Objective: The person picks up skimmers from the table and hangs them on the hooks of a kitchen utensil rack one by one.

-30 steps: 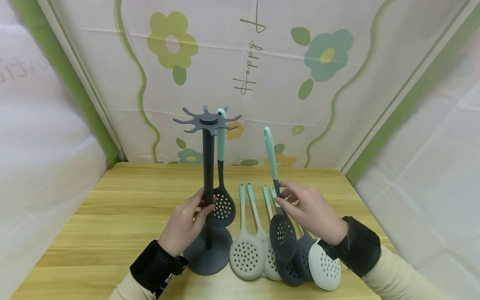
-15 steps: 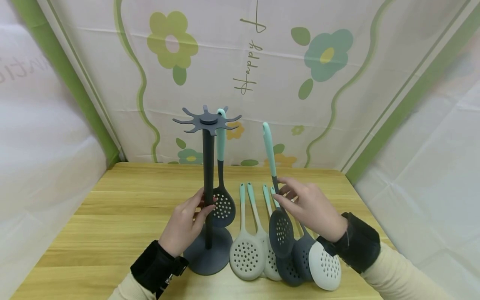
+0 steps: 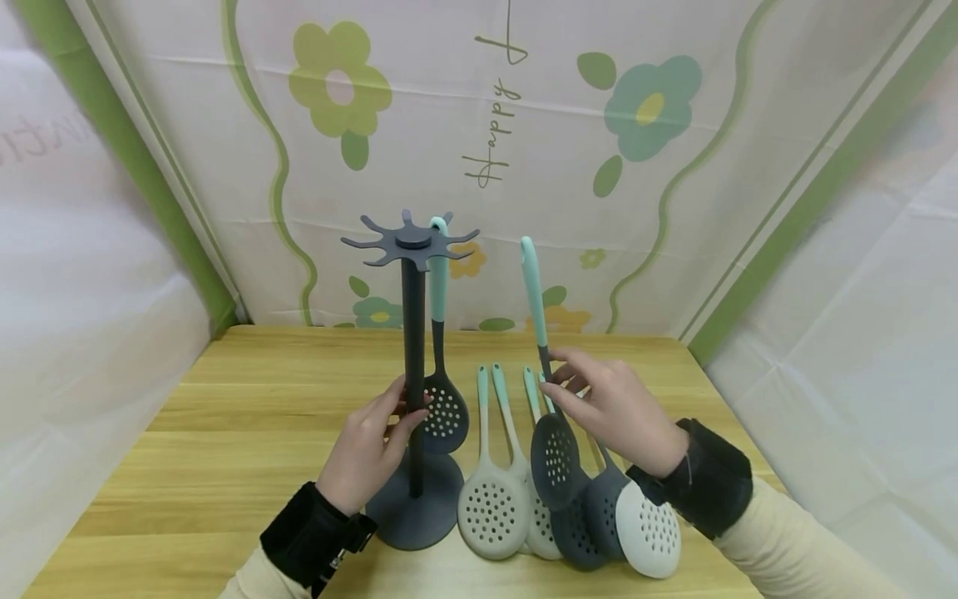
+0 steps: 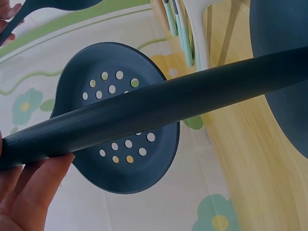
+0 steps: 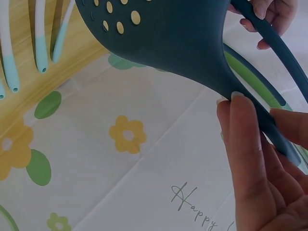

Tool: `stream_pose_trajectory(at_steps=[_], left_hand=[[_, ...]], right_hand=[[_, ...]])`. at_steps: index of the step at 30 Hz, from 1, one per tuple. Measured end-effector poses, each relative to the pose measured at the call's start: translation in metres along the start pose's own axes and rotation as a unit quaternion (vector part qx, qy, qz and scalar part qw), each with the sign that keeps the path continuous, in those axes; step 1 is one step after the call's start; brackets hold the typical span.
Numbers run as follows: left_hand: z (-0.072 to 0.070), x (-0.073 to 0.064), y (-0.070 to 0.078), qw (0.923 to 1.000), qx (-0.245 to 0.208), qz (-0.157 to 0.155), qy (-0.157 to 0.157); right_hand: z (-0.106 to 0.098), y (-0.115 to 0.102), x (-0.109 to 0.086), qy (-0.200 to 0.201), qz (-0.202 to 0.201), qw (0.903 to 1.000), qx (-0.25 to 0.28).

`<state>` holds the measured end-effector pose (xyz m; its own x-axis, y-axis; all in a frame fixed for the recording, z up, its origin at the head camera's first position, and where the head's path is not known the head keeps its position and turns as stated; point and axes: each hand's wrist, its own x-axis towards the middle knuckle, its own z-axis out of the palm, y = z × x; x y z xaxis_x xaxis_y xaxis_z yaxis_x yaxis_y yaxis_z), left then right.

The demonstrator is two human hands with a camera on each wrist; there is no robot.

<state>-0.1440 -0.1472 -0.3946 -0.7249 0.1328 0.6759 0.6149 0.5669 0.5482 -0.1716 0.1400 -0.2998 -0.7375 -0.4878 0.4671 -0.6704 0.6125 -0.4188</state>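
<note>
My left hand [image 3: 367, 449] grips the dark grey pole of an eight-armed utensil stand [image 3: 414, 333], thumb and fingers around its lower half. From one of the stand's arms hangs a dark slotted skimmer [image 3: 445, 416] with a mint handle, just behind the pole; the left wrist view shows its perforated bowl [image 4: 113, 62] past the pole. To the right, my right hand [image 3: 617, 408] pinches the dark neck of a second skimmer [image 3: 555, 466], held with mint handle up and bowl down. In the right wrist view, thumb and fingertips close on that neck [image 5: 248, 96].
Right of the stand's round base [image 3: 415, 524], several mint-handled utensils lie side by side on the wooden table [image 3: 224, 441]: a grey perforated turner [image 3: 492, 512], dark ones, and a white skimmer [image 3: 648, 532]. A flower-printed cloth [image 3: 479, 108] rises behind the table.
My right hand has lifted the skimmer slightly and shifted it a little left toward the stand. My left hand keeps its place on the pole.
</note>
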Motion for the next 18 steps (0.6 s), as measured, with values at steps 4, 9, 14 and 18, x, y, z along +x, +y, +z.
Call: stream_pose_trajectory(at_steps=[4,9,14,18], left_hand=[[0.000,0.000,0.000,1.0000,0.002,0.002,0.004],[0.000,-0.001,0.000,1.0000,0.003,0.004,0.007],[0.001,-0.001,0.000,1.0000,0.001,0.006,0.007],[0.001,-0.001,-0.001,1.0000,0.000,0.006,0.007]], right_hand=[[0.000,-0.001,0.002,0.005,-0.005,1.0000,0.002],[0.001,-0.003,0.005,0.006,-0.010,0.9999,0.001],[0.001,-0.005,0.008,0.010,-0.016,0.9998,0.001],[0.001,-0.008,0.011,0.012,-0.027,0.9996,0.002]])
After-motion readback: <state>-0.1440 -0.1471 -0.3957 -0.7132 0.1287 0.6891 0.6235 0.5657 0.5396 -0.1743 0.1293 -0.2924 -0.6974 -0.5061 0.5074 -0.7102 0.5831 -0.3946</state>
